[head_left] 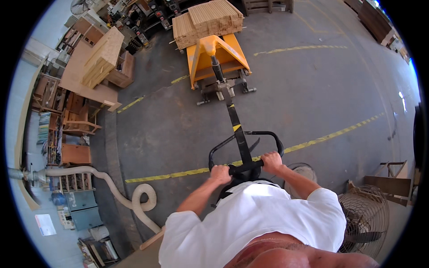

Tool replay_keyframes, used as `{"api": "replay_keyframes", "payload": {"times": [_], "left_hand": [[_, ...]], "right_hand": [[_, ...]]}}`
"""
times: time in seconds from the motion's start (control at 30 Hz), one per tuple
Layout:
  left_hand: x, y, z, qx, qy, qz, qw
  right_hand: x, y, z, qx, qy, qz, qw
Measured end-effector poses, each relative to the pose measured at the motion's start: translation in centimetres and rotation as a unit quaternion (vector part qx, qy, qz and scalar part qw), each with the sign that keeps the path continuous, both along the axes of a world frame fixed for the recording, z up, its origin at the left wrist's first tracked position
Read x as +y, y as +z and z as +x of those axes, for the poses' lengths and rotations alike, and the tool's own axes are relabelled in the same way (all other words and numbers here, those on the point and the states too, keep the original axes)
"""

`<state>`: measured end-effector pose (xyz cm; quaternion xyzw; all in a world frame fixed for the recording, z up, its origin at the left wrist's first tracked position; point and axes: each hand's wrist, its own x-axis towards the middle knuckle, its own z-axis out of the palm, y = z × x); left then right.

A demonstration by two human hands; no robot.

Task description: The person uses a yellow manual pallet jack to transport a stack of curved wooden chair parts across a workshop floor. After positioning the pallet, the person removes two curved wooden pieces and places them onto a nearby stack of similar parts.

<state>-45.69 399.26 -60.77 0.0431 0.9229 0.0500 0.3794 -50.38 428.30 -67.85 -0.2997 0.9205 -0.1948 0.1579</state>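
Both my hands grip the black loop handle (246, 149) of a yellow pallet jack (217, 58). My left hand (220, 173) is closed on the handle's left side, and my right hand (271, 161) is closed on its right side. The black tiller with yellow marks runs from the handle up to the jack's pump. On the jack's forks sits a stack of light wooden boards (208, 21). My white shirt fills the lower middle of the view.
A beige flexible dust hose (134, 198) coils on the concrete floor at lower left. Stacked wood panels (103, 56) and shelving stand at left. A round metal fan (366, 219) is at lower right. Yellow dashed lines cross the floor.
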Motion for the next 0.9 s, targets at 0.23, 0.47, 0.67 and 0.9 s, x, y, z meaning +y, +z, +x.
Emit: {"api": "replay_keyframes", "payload": {"times": [0.23, 0.47, 0.67, 0.9], "left_hand": [[-1.9, 16.2, -13.7, 0.208, 0.068, 0.036, 0.975], [0.2, -1.4, 2.2, 0.036, 0.014, 0.001, 0.999], [-1.4, 12.6, -9.8, 0.182, 0.051, 0.035, 0.981], [-0.6, 6.3, -2.8, 0.237, 0.024, 0.024, 0.971]], "right_hand": [[-2.5, 14.9, -15.6, 0.175, -0.067, -0.110, 0.976], [-0.3, 1.0, -0.1, 0.005, -0.011, 0.023, 1.000], [-1.3, 11.5, -12.2, 0.142, -0.038, -0.068, 0.987], [-1.1, 6.2, -4.6, 0.122, -0.059, -0.052, 0.989]]}}
